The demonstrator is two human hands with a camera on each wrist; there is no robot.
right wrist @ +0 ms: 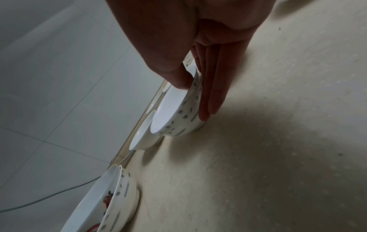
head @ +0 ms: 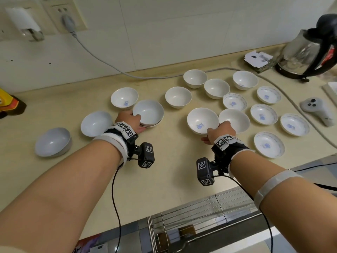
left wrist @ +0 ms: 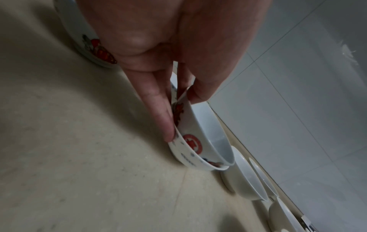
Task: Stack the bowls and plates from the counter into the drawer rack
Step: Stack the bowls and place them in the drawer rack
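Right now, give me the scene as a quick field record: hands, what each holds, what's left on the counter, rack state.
left hand: pinches the rim of nested bowls, thumb inside, fingers outside
left load: two bowls, one inside the other, low over the counter
right hand: pinches the rim of a blue-marked bowl, thumb inside, fingers outside
right load contact: cannot tell if lifted or resting
shallow plates: five, grouped at right, e.g.
drawer rack: open below the counter edge, no bowls or plates seen in it
other: kettle at back right

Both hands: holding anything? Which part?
Left hand pinches the rim of two nested bowls, thumb inside, fingers outside. Right hand pinches the blue-marked bowl at its near rim.
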